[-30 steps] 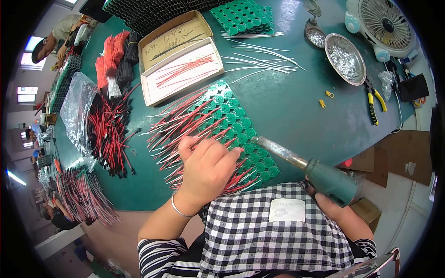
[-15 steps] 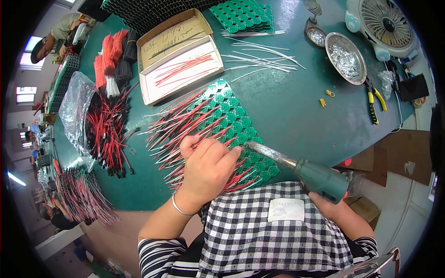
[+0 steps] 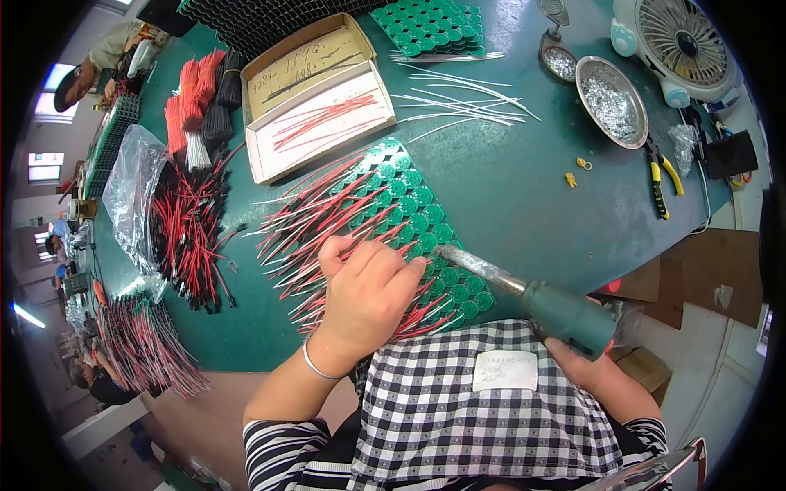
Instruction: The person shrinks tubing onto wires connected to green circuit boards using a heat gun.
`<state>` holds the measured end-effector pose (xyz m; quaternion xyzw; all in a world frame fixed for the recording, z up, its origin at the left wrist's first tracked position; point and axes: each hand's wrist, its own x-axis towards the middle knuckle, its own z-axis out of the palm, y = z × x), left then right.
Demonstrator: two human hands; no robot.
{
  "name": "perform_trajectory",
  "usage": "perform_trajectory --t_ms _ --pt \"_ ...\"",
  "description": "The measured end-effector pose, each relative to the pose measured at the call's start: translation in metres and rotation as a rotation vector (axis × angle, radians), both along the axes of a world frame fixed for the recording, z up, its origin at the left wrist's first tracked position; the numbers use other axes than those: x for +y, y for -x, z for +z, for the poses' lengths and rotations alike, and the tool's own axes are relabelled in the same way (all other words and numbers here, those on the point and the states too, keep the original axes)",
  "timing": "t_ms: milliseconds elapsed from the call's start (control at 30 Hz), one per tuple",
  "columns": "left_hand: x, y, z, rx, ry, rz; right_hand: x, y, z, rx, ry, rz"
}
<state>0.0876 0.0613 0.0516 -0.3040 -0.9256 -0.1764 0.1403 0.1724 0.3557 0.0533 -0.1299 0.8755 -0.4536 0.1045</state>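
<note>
A panel of round green circuit boards (image 3: 424, 214) lies in front of me, with rows of red, white and black wires (image 3: 315, 214) fanning out from it to the left. Over its near part my left hand (image 3: 370, 288) is closed, thumb and forefinger pinched at a board on a thin wire whose end is mostly hidden by the fingers. My right hand (image 3: 573, 360) grips a soldering iron (image 3: 565, 315) with a thick green body. The iron's metal tip points left and sits at the panel, just right of my left fingertips.
An open cardboard box (image 3: 315, 119) with red wires stands beyond the panel. Loose white wires (image 3: 467, 102), a metal bowl of solder scraps (image 3: 612, 102), yellow-handled pliers (image 3: 657, 184) and a fan (image 3: 684, 45) are to the right. Bagged red-black wires (image 3: 192, 233) lie left.
The soldering iron's tip has shifted very slightly right and away from my left fingertips. My left hand stays nearly in place.
</note>
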Motion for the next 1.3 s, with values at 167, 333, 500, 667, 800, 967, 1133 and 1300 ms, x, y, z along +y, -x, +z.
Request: perform_trajectory --t_ms 167,333,500,667,800,967,1133,1300 --pt "0.001 -0.001 0.002 0.001 0.005 -0.003 0.011 -0.014 -0.011 -0.103 0.130 -0.069" --pt "0.002 0.000 0.001 0.008 0.030 0.013 0.011 -0.013 -0.007 -0.109 0.172 -0.102" --pt "0.005 -0.003 0.005 -0.021 -0.030 0.021 0.013 -0.014 -0.003 -0.019 0.142 -0.104" --pt "0.008 -0.013 0.008 -0.031 -0.020 0.004 0.020 -0.014 0.000 0.011 0.091 0.068" --pt "0.008 -0.014 0.004 -0.032 -0.021 -0.006 0.013 -0.010 0.008 0.081 0.022 0.049" --pt "0.008 -0.014 0.003 -0.034 -0.023 -0.002 0.011 -0.010 0.006 0.040 0.016 0.038" --pt "0.008 -0.014 0.001 -0.039 -0.023 0.005 0.012 -0.015 0.000 0.043 0.000 0.034" --pt "0.008 -0.013 0.000 -0.027 -0.020 0.006 0.009 -0.009 0.003 0.126 -0.042 0.066"
